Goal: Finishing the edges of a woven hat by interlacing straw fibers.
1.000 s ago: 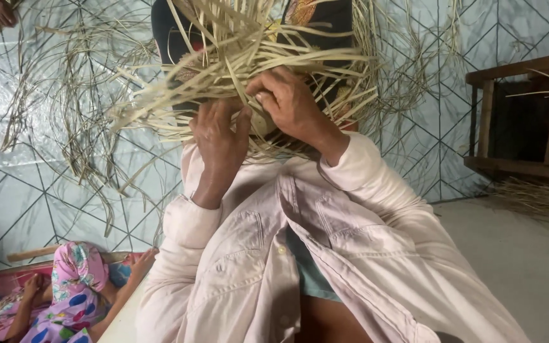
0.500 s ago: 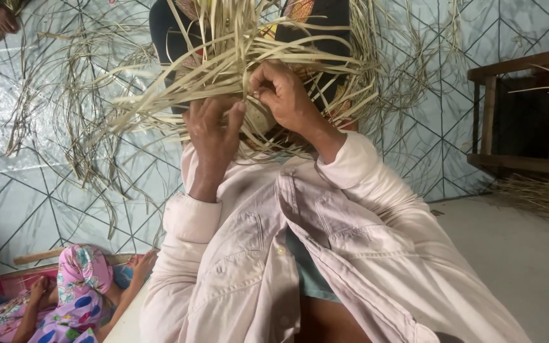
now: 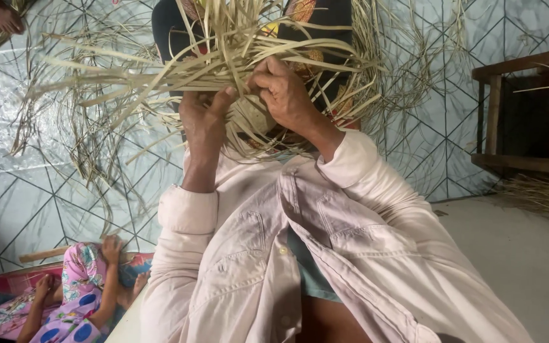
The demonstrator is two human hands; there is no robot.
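Both my hands are raised in front of me into a half-woven piece of pale dried straw strips (image 3: 223, 60), whose loose ends fan out to every side. My left hand (image 3: 203, 121) pinches strips at the lower edge of the woven part, fingers closed on them. My right hand (image 3: 285, 95) grips the weave from the right, thumb pressed over a strip. The hands sit close together, almost touching. My pale long-sleeved shirt (image 3: 300, 254) fills the lower middle of the view.
A geometric-patterned sheet (image 3: 39, 190) covers the ground. Another person's hand (image 3: 1, 18) holds straw at the top left. A child in colourful clothes (image 3: 77, 286) lies at the bottom left. A wooden bench (image 3: 528, 114) and a loose straw pile (image 3: 541, 190) are at the right.
Both hands kept their grip while working the strips. The loose ends on the left swung and spread wider, and the child at the bottom left shifted.
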